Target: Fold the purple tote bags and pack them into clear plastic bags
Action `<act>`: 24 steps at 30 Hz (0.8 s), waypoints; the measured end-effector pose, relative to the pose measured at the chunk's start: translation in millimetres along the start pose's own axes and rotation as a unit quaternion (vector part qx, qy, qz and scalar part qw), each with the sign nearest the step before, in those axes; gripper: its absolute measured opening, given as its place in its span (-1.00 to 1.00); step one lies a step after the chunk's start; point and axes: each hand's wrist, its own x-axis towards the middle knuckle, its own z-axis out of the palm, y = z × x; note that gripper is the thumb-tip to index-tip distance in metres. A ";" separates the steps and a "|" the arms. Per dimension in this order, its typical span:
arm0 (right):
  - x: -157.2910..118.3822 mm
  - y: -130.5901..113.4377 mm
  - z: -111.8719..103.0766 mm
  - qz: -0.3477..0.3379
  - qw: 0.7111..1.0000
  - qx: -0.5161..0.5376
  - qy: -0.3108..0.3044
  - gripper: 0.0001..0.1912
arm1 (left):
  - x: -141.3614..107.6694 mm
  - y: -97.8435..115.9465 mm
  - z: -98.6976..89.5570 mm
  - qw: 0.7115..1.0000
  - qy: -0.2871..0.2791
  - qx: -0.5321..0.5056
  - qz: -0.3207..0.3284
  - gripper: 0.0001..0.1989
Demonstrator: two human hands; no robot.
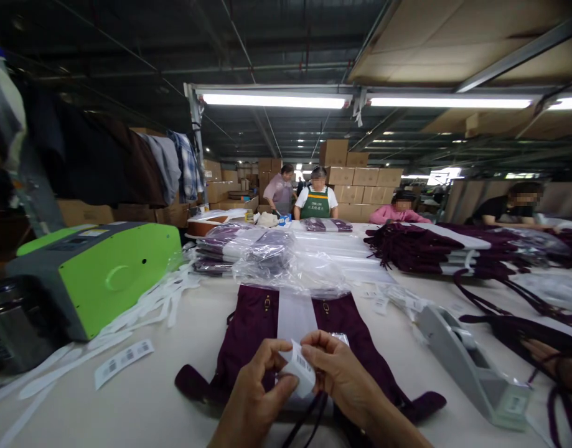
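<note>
Between my two hands is a small white barcode label (300, 368), slightly curled. My left hand (262, 386) pinches its left edge, while the fingers of my right hand (339, 373) grip the upper right side. Beneath them a dark purple bag (248, 317) lies flat on the table, with buckled straps and a pale strip (297, 311) down its middle. Dark cords (309, 417) hang below the label. Clear plastic wrapping (295, 270) covers the bag's far edge.
A green machine (122, 267) stands left, beside white paper strips and a barcode strip (124, 363). A tape dispenser (472, 367) sits right. Plastic-wrapped bags (243, 249) and a purple stack (444, 249) lie farther back. A co-worker's hand (554, 361) is at far right; several people work beyond.
</note>
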 end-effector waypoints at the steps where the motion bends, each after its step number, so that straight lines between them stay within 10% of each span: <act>1: -3.2 1.6 -0.9 0.005 1.000 -0.007 -0.006 -0.53 | -1.9 -3.0 3.0 1.000 0.009 -0.011 -0.008 -0.56; 7: -15.3 2.5 -7.7 0.009 0.992 -0.121 -0.023 -0.58 | -7.8 -6.0 12.3 0.999 -0.013 0.029 0.010 -0.78; 13: -27.5 -4.1 -20.4 -0.062 0.973 -0.216 0.050 -0.54 | -8.5 -16.6 13.2 0.969 0.117 0.189 0.109 -0.79; 17: -37.4 15.8 -16.9 0.055 0.995 -0.078 -0.005 -0.42 | -10.8 -20.0 22.3 0.890 0.196 0.316 0.264 -0.86; 24: -35.3 52.4 -13.6 0.148 0.968 0.197 0.038 -0.48 | -17.1 -20.6 38.4 0.795 0.178 0.425 0.395 -0.76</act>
